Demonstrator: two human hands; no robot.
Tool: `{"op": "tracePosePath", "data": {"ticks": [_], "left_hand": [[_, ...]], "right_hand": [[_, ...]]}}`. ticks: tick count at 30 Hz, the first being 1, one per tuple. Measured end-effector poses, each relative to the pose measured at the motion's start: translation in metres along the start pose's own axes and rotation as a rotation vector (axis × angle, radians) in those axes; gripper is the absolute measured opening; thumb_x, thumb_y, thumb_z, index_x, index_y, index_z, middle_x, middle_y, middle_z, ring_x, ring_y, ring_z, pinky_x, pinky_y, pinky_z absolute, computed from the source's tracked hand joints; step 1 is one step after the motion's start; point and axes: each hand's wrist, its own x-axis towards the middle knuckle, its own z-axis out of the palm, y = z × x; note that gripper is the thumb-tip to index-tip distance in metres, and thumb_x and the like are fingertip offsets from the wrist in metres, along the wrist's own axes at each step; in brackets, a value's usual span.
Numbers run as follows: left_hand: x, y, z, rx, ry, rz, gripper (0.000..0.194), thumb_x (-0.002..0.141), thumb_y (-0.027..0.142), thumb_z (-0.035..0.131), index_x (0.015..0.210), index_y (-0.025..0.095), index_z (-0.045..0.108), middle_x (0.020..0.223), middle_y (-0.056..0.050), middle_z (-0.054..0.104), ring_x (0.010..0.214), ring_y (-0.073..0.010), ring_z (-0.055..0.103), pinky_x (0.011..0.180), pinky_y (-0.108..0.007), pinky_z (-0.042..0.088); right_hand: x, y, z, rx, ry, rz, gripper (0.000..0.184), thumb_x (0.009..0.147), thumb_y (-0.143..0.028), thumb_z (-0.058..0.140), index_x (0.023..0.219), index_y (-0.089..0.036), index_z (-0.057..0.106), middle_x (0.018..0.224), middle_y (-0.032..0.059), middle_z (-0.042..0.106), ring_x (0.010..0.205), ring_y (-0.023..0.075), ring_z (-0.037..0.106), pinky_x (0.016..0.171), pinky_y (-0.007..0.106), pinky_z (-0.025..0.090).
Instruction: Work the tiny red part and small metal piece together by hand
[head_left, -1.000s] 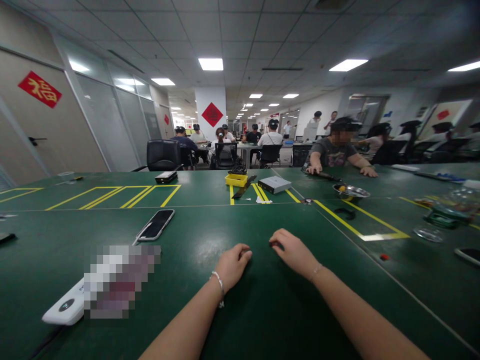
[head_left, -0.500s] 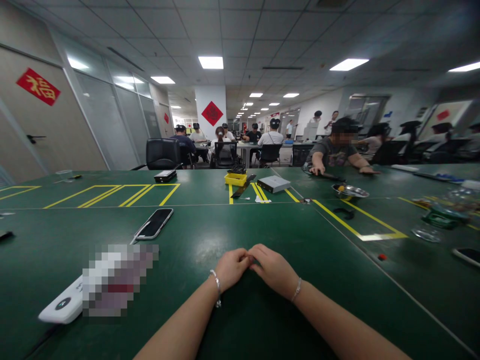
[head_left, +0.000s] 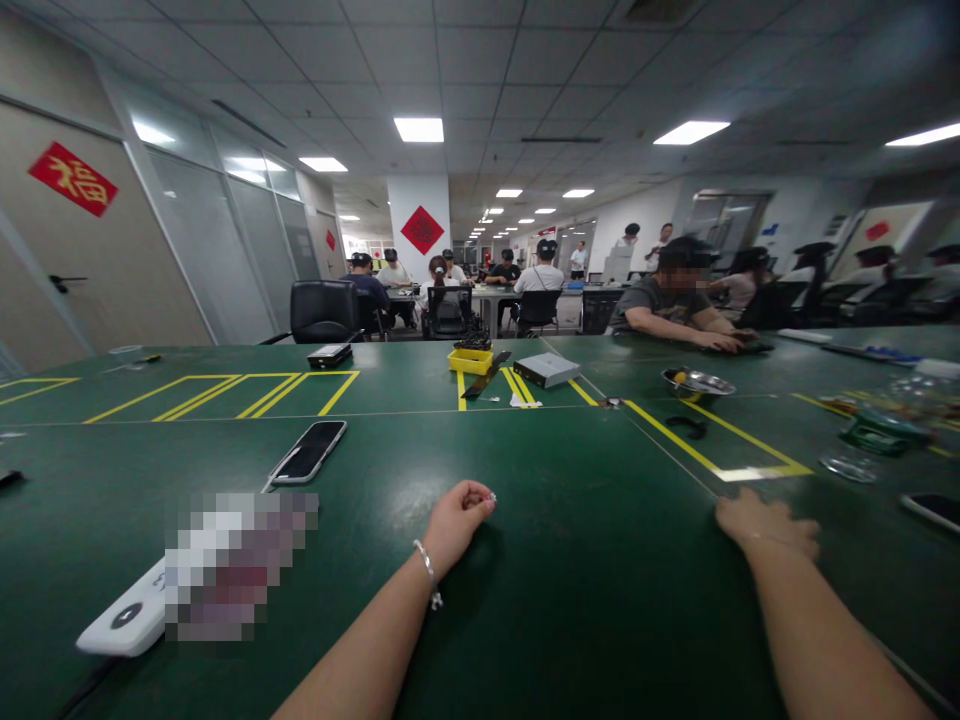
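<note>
Change from the last frame: my hands no longer meet mid-desk. My right hand (head_left: 766, 525) has moved out to the right and rests on the green desk (head_left: 600, 620), fingers spread, open, holding nothing. It sits just below the corner of the yellow tape outline (head_left: 765, 470).

My left hand (head_left: 459, 520) has stayed near the middle, curled closed, with nothing visible in it. Silver bracelet (head_left: 429, 577) on that wrist.

Closest to the left hand: black phone (head_left: 307, 451) up and to the left, and a white device (head_left: 124, 622) lower left, partly pixelated. Neither is touching the hand.

Up and to the right of my right hand: clear round lid (head_left: 847, 468), green holder (head_left: 874, 434), and a steel dish (head_left: 697, 382) further up. None of them is touching the hand.

Co-worker (head_left: 664, 300) across the desk has both forearms on it, hands by a dark object (head_left: 754, 347).
</note>
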Motion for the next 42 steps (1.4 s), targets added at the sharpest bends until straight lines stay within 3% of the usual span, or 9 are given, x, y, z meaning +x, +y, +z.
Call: {"op": "tracePosePath", "data": {"ticks": [4,11,15,20,24,28,30,35,42], "left_hand": [[0.003,-0.005,0.000,-0.080,0.013,0.010,0.019,0.058,0.013,0.057,0.077,0.015,0.052,0.065,0.001,0.055,0.056,-0.0066,0.047,0.053,-0.018,0.036],[0.004,-0.008,-0.002,0.002,0.038,0.046,0.025,0.059,0.013,0.057,0.084,0.015,0.056,0.064,0.002,0.052,0.056,-0.0068,0.045,0.054,-0.019,0.035],[0.003,-0.007,-0.001,-0.005,0.031,0.039,0.024,0.065,0.023,0.054,0.088,0.015,0.054,0.071,0.000,0.054,0.061,-0.0089,0.049,0.053,-0.019,0.036],[0.003,-0.007,-0.001,-0.048,0.027,-0.015,0.026,0.076,0.033,0.038,0.090,0.015,0.051,0.073,-0.003,0.057,0.063,-0.0106,0.053,0.051,-0.020,0.037],[0.003,-0.006,0.000,-0.069,0.010,-0.024,0.026,0.077,0.033,0.036,0.088,0.015,0.051,0.074,-0.004,0.058,0.062,-0.0099,0.054,0.051,-0.019,0.038],[0.002,-0.005,0.000,-0.007,0.007,-0.004,0.025,0.076,0.033,0.038,0.086,0.015,0.053,0.074,-0.004,0.059,0.063,-0.0103,0.054,0.052,-0.020,0.039],[0.002,-0.004,0.001,0.033,0.016,0.019,0.024,0.075,0.032,0.041,0.086,0.015,0.053,0.073,-0.003,0.059,0.063,-0.0105,0.054,0.053,-0.020,0.039],[0.001,-0.002,0.003,0.119,0.064,0.082,0.016,0.066,0.021,0.052,0.081,0.016,0.054,0.066,0.001,0.057,0.060,-0.0098,0.051,0.055,-0.021,0.039],[0.000,0.000,0.002,0.158,0.091,0.153,0.016,0.062,0.016,0.054,0.078,0.017,0.053,0.065,0.003,0.052,0.062,-0.0093,0.048,0.059,-0.020,0.037]], "right_hand": [[0.003,0.007,-0.001,-0.023,-0.163,0.135,0.047,0.067,-0.033,0.041,0.108,-0.013,0.052,0.114,0.0231,0.042,0.103,0.0408,0.038,0.067,0.050,0.037],[0.001,0.008,-0.005,-0.094,-0.054,0.062,0.037,0.067,-0.019,0.039,0.096,-0.008,0.059,0.106,0.0255,0.048,0.094,0.0366,0.046,0.056,0.040,0.041],[0.001,-0.003,0.000,-0.077,0.016,-0.147,0.031,0.066,-0.017,0.040,0.089,-0.012,0.061,0.094,0.0198,0.055,0.087,0.0315,0.052,0.062,0.039,0.041],[-0.023,-0.052,0.006,0.229,0.036,-0.450,0.027,0.072,-0.023,0.039,0.087,-0.017,0.060,0.094,0.0105,0.057,0.088,0.0221,0.052,0.076,0.035,0.039],[-0.066,-0.105,0.009,0.718,-0.282,-0.495,0.022,0.073,-0.030,0.043,0.083,-0.018,0.057,0.083,0.0067,0.060,0.078,0.0170,0.056,0.074,0.033,0.041],[-0.120,-0.155,0.020,1.330,-0.792,-0.248,0.014,0.071,-0.029,0.051,0.078,-0.017,0.053,0.079,0.0065,0.061,0.073,0.0143,0.058,0.067,0.029,0.045],[-0.146,-0.174,0.026,1.483,-0.937,-0.137,0.012,0.068,-0.026,0.056,0.076,-0.017,0.052,0.076,0.0051,0.060,0.069,0.0126,0.058,0.063,0.026,0.046],[-0.188,-0.189,0.033,1.507,-1.120,-0.142,0.017,0.065,-0.027,0.061,0.073,-0.015,0.054,0.063,0.0006,0.057,0.056,0.0079,0.055,0.052,0.019,0.042],[-0.189,-0.177,0.034,1.513,-1.184,-0.237,0.025,0.062,-0.028,0.063,0.081,-0.014,0.055,0.067,0.0008,0.058,0.058,0.0071,0.053,0.057,0.021,0.041]]}}
